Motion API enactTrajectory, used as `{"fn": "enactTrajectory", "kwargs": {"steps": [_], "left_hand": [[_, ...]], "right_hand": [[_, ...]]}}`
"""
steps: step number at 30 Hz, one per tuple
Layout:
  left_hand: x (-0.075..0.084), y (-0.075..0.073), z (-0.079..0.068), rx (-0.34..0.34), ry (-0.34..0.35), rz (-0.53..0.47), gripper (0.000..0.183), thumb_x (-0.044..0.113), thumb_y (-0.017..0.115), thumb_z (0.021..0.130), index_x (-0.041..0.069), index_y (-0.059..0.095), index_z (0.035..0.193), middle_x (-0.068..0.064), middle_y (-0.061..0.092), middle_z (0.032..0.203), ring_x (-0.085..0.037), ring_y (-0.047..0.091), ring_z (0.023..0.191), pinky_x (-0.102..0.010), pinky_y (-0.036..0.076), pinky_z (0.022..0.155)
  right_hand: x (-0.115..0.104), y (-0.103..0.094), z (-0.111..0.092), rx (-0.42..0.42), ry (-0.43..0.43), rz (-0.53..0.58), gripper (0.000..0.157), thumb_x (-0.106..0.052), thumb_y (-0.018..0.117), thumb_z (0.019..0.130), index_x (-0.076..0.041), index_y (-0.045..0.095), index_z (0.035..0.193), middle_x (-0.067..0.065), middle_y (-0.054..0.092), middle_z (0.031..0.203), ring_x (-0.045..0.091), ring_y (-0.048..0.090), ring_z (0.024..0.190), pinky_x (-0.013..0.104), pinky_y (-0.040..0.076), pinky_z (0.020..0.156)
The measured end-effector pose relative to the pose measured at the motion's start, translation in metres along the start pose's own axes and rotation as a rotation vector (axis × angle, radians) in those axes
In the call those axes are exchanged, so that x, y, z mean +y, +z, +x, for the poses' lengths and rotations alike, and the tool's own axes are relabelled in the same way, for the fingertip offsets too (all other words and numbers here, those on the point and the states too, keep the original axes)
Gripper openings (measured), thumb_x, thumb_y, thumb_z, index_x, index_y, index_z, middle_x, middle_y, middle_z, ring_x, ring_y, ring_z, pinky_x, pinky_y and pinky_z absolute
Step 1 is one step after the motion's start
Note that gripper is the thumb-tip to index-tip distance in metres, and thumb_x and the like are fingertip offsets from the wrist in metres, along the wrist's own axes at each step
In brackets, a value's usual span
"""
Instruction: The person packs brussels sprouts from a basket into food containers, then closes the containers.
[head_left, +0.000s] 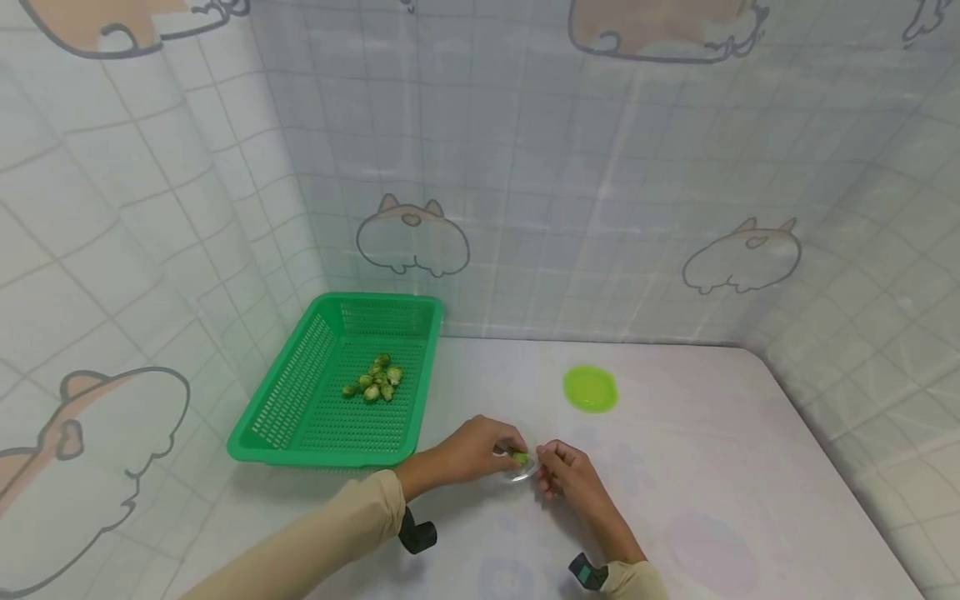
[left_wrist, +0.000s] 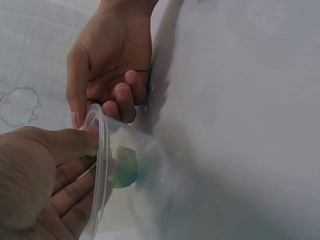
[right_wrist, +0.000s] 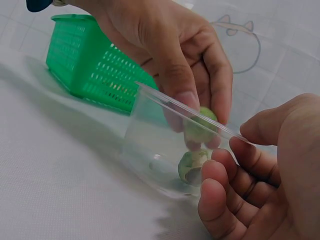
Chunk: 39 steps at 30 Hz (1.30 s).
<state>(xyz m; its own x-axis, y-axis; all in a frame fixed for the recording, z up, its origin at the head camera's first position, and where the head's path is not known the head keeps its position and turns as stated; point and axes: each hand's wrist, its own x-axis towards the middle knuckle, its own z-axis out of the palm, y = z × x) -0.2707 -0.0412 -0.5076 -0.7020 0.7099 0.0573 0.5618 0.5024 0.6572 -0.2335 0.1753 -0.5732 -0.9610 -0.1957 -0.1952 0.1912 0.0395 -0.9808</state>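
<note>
1. Left hand (head_left: 480, 450): fingertips drawn together on a small, round, green leafy sprout (head_left: 521, 457), held at the mouth of a clear, round-mouthed plastic cup (right_wrist: 150, 142).

2. Right hand (head_left: 572, 475): thumb and forefinger clamped on the cup's rim opposite; other fingers loosely bent beside the wall.

3. Far left, a green, rectangular, perforated plastic basket (head_left: 315, 457) sat on the white-covered table (head_left: 690, 400). A cluster of similar green sprouts (head_left: 381, 378) lay on its floor.

4. Right of the basket, between the hands, the cup. A second green sprout (right_wrist: 194, 167), pale on one face, lay inside. Could not tell whether the cup stood upright or tilted, nor whether its base touched the table.

5. Handling, judged by eye: sprouts light, firm, fairly smooth, apt to roll; outer leaves might tear. Best taken across the widest part with thumb and two fingers. Cup light, thin, likely to flex if squeezed; the thicker rim looked the sounder hold.

6. Beyond and right of the cup, well apart from it, a flat, roundish, lime-green disc (head_left: 590, 389) lay on the table; material uncertain.
</note>
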Motion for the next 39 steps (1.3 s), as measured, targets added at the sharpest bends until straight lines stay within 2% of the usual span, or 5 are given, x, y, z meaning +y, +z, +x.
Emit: {"fn": "enactTrajectory", "kwargs": {"steps": [6,12,19,39], "left_hand": [[0.0,0.005,0.006,-0.034,-0.03,0.023,0.015,0.014,0.079,0.089,0.016,0.077,0.103,0.013,0.074,0.097,0.005,0.066,0.087,-0.017,0.055,0.08],[0.003,0.006,0.011,-0.073,-0.052,0.042,0.012,0.012,0.079,0.088,0.014,0.077,0.101,0.013,0.074,0.091,0.006,0.063,0.081,-0.014,0.053,0.073],[0.004,0.004,0.012,-0.106,-0.051,0.069,0.012,0.012,0.078,0.089,0.014,0.077,0.1,0.011,0.074,0.09,0.006,0.063,0.08,-0.013,0.052,0.072],[0.007,-0.001,0.007,-0.071,-0.046,0.032,0.013,0.015,0.08,0.088,0.011,0.077,0.1,0.007,0.076,0.096,0.004,0.066,0.086,-0.015,0.053,0.077]], "right_hand": [[0.0,0.0,-0.001,0.0,0.001,-0.005,0.037,-0.035,0.062,0.101,0.002,0.058,0.098,0.006,0.062,0.081,0.017,0.057,0.065,0.025,0.052,0.056],[-0.001,0.0,-0.001,0.004,-0.012,-0.001,0.037,-0.033,0.061,0.102,0.004,0.058,0.099,0.006,0.062,0.08,0.017,0.056,0.064,0.025,0.051,0.056],[0.001,-0.001,0.0,0.0,-0.017,-0.002,0.034,-0.032,0.06,0.102,0.001,0.058,0.096,0.006,0.062,0.08,0.017,0.056,0.064,0.025,0.051,0.056],[-0.001,0.002,-0.001,0.002,-0.017,-0.005,0.035,-0.031,0.059,0.103,0.004,0.057,0.098,0.005,0.061,0.08,0.016,0.056,0.064,0.024,0.05,0.055]]}}
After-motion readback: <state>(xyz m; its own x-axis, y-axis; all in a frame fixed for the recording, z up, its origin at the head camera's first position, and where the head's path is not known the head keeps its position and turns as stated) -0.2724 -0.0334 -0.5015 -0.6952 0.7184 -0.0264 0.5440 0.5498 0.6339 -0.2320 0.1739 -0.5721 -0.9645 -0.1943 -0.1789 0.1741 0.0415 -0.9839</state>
